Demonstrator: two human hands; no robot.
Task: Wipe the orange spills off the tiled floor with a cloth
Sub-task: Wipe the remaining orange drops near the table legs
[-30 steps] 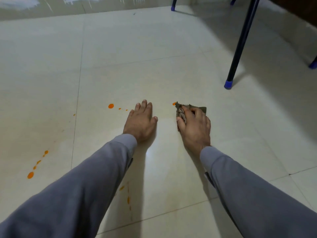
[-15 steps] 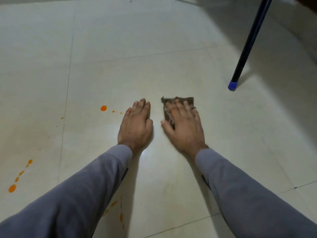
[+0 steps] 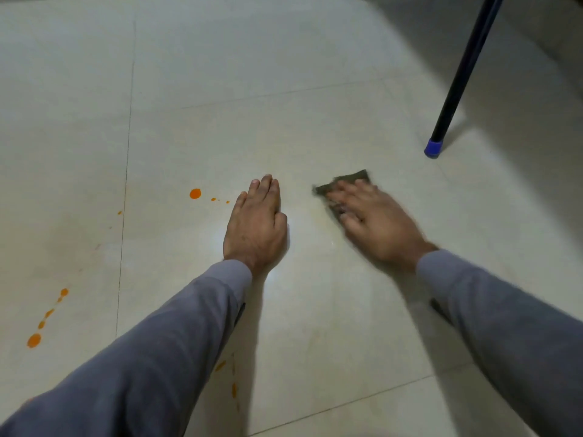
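My right hand (image 3: 378,225) lies flat on a dark brown-green cloth (image 3: 344,181) and presses it to the pale tiled floor (image 3: 284,74); the hand is motion-blurred. My left hand (image 3: 255,225) rests palm down on the tile, fingers together, holding nothing. An orange spill spot (image 3: 195,193) with two tiny drops beside it sits just left of my left fingertips. A trail of orange drops (image 3: 34,340) runs along the far left tile. Orange streaks (image 3: 234,389) show beside my left sleeve near the bottom.
A black furniture leg (image 3: 454,77) with a blue cap (image 3: 432,148) stands on the floor at the upper right, a little beyond the cloth. Grout lines cross the tiles. A faint smear marks the tile at the left.
My right hand has slid the cloth to the right, away from my left hand. The small orange spot beside the cloth one second ago is gone. My left hand stays planted.
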